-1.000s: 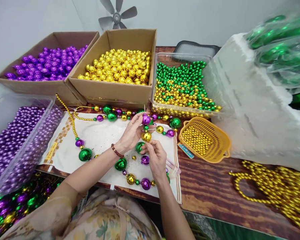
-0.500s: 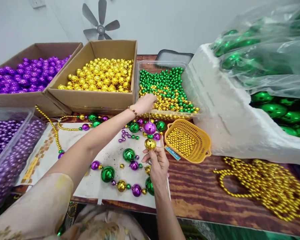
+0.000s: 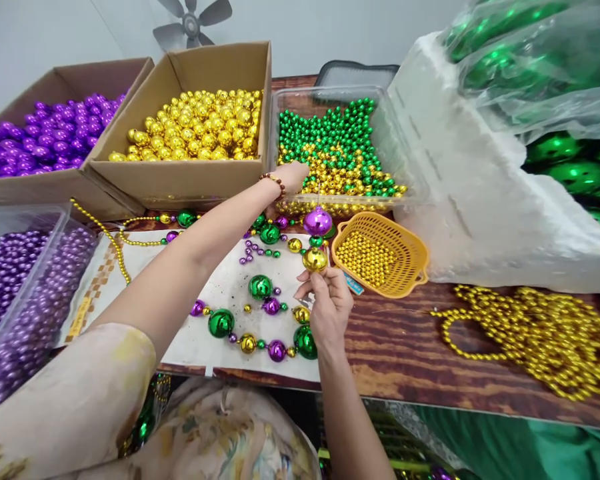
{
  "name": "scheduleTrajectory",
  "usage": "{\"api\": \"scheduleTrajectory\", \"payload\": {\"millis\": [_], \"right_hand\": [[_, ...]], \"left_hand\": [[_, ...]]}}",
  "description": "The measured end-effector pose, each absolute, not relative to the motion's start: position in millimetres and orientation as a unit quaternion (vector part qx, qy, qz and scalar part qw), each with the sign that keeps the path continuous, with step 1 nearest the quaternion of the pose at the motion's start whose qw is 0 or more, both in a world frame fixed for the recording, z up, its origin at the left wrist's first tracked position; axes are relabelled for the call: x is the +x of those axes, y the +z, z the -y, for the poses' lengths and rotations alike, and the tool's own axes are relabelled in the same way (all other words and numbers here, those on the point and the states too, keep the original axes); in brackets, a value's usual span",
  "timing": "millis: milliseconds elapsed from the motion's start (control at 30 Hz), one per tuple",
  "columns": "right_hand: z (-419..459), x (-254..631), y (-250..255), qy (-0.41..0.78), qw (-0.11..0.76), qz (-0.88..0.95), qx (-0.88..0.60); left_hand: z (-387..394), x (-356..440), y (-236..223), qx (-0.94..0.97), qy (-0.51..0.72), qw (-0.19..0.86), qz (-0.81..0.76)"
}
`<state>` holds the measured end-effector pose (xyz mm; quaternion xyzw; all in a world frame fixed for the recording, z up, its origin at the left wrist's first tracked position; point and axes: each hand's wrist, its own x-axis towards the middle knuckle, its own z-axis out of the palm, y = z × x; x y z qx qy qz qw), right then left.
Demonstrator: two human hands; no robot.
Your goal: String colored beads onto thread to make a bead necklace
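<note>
My right hand (image 3: 331,303) pinches a shiny gold bead (image 3: 315,260) between thumb and fingers. Above it, in line, stand a small green bead (image 3: 316,241) and a purple bead (image 3: 318,221), with a thin pale end rising from the top. My left hand (image 3: 294,177) reaches over the near rim of a clear plastic bin (image 3: 330,200) of small green and gold beads; its fingertips are hidden. On the white cloth (image 3: 180,347) below lies a strung garland with a large green bead (image 3: 221,323). Another large green bead (image 3: 261,287) and smaller loose beads lie inside its curve.
Cardboard boxes hold purple beads (image 3: 55,137) and gold beads (image 3: 200,127). A clear tub of small purple beads (image 3: 25,293) stands left. Right are a yellow basket (image 3: 405,267), a pile of gold bead strands (image 3: 535,333) and a white foam box (image 3: 460,220) beneath bagged green balls.
The view has tilted down and shifted slightly. My right hand still holds the gold bead with the purple one above it. My left hand stays at the bin's near side.
</note>
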<state>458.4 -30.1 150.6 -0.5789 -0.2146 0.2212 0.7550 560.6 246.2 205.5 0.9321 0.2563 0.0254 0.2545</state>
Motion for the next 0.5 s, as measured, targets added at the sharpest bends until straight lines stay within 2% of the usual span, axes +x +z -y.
{"api": "scheduleTrajectory", "payload": {"millis": [100, 167, 333, 500], "right_hand": [[31, 461, 161, 0.206, 0.757, 0.223, -0.579], [31, 462, 167, 0.194, 0.757, 0.228, -0.581], [27, 463, 172, 0.165, 0.760, 0.248, -0.577], [29, 453, 167, 0.201, 0.715, 0.279, -0.609]], "left_hand": [[-242, 549, 207, 0.890, 0.192, 0.361, -0.200], [-231, 533, 214, 0.849, 0.247, 0.439, -0.160], [-187, 456, 238, 0.631, 0.263, 0.718, -0.134], [-165, 386, 243, 0.447, 0.254, 0.845, -0.149]]}}
